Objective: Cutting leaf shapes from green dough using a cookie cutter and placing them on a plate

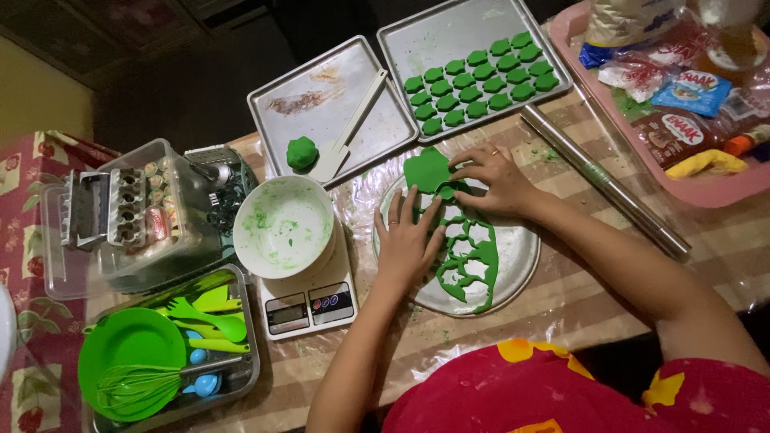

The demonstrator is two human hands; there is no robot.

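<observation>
**Green dough cut into cookies at a crowded table**

Seen from the head camera, a person's left hand (pixel 407 240) lies flat and open, fingers spread, pinning the rolled green dough sheet (pixel 465 248) to a round metal plate (pixel 517 265). The right hand (pixel 489 178) curls its fingertips at the sheet's uncut end, though whether they pinch anything cannot be told. Cut pieces (pixel 481 80) fill a baking tray (pixel 433 36) within reach; a rolling pin (pixel 605 184) lies aside.

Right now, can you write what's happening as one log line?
left hand: flat on green dough sheet | right hand: pressing dough | round tray | cut pieces: baking tray
</observation>
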